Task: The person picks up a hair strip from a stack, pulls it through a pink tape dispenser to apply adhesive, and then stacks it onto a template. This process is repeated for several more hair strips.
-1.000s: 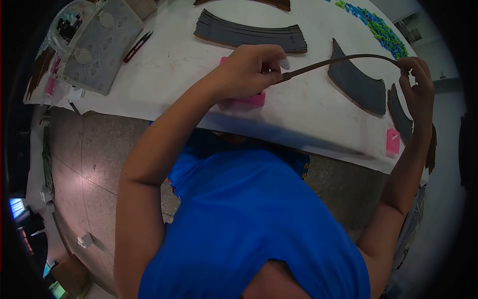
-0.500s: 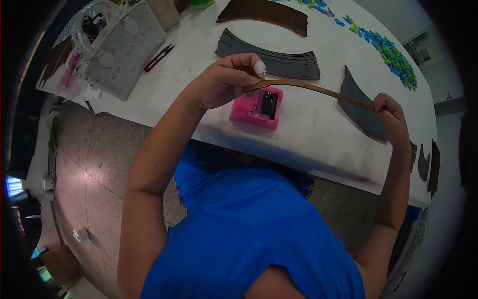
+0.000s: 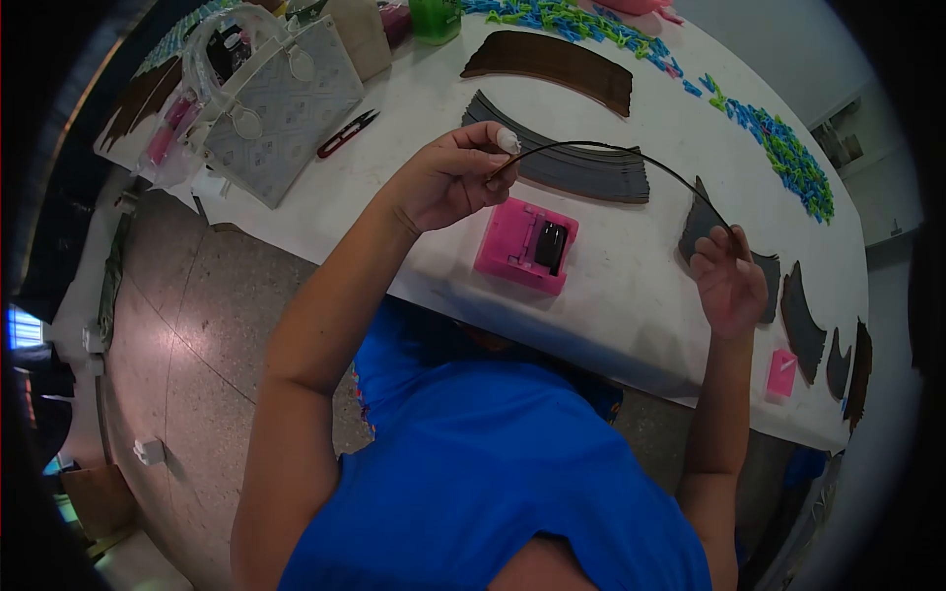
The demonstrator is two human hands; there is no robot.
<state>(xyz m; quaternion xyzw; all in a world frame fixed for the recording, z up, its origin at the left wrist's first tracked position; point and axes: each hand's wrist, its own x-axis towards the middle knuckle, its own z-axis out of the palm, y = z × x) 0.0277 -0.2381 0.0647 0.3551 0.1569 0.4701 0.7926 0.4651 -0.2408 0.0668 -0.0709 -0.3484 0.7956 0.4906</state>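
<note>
A thin brown, leather-like strip [image 3: 645, 156] arches through the air above the table, its narrow dark edge facing me. My left hand [image 3: 455, 175] pinches one end between thumb and fingers, and a white wrap covers one fingertip. At the other end, my right hand [image 3: 731, 284] is closed on the strip, palm turned towards me. Below the strip, nearer to my left hand, a pink box with a black roller [image 3: 527, 246] stands on the table. Behind the strip lies a fanned row of dark grey strips [image 3: 581, 172]. Another grey bundle [image 3: 698, 222] is partly hidden behind my right hand.
Brown strips [image 3: 552, 67] lie farther back on the white table [image 3: 631, 266]. Blue and green clips [image 3: 778, 143] are heaped along the far edge. A handbag [image 3: 281, 108] and red-handled thread snips [image 3: 347, 135] are at left. A small pink block [image 3: 781, 373] sits at right.
My right hand has come inward and turned its palm towards me, so the strip now bows higher and shows its edge. The view has shifted, revealing the small pink block.
</note>
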